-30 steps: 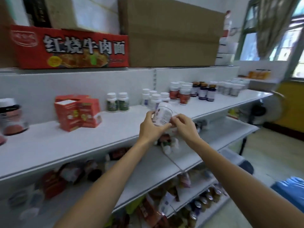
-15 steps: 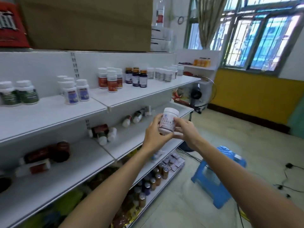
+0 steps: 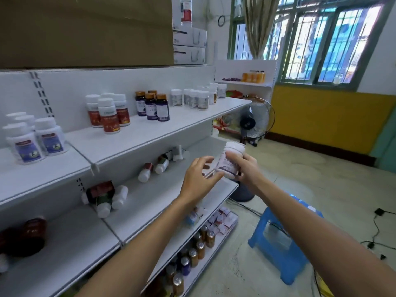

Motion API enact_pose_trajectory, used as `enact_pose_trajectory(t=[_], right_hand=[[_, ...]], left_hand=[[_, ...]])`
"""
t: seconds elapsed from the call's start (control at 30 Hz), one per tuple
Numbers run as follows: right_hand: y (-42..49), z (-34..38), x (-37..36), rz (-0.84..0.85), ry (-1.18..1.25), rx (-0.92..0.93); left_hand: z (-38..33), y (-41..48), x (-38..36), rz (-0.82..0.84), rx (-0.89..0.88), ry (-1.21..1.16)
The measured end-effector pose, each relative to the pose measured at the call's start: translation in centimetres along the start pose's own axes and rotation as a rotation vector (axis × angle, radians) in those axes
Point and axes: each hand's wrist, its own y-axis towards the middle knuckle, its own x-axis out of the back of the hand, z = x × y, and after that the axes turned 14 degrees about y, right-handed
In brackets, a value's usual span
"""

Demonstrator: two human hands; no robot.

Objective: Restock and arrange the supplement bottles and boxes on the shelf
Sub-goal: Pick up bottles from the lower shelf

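Four upright groups on the upper shelf (image 3: 139,142), reading from the far left: purple-labelled bottles (image 3: 27,142), red-labelled bottles (image 3: 107,116), dark bottles (image 3: 154,108), and grey-labelled bottles (image 3: 192,100) toward the right end. Which step are we at?

— Placing, I'd judge. Below those groups, the fallen bottles (image 3: 105,198) lie on their sides on the middle shelf (image 3: 139,211), not yet stood up. Right of them the left hand (image 3: 199,181) hovers with fingers loosely spread, holding nothing. I cannot tell whether its thumb touches the white bottle (image 3: 225,166).

So who carries it?

— The right hand (image 3: 244,168), with its fingers wrapped round the body. The bottle is cap up and slightly tilted, in the air near the right end of the middle shelf, resting on nothing.

And next?

— Its label is blurred but shows a purple band, so it probably belongs with the purple group at far left. That calls for a reach leftward and up past the shelf edge. It should then go down upright beside its neighbours without knocking them over. The blue stool (image 3: 282,239) at right plays no part.
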Motion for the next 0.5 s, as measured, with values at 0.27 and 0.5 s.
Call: enact_pose_trajectory(t=[0.27, 0.5], right_hand=[[15.6, 2.6, -1.3, 0.015, 0.007, 0.08], [26.0, 4.0, -1.5, 0.084, -0.012, 0.148]], left_hand=[[4.1, 14.8, -0.3, -0.029, 0.006, 0.032], [6.4, 25.2, -1.2, -0.096, 0.016, 0.108]])
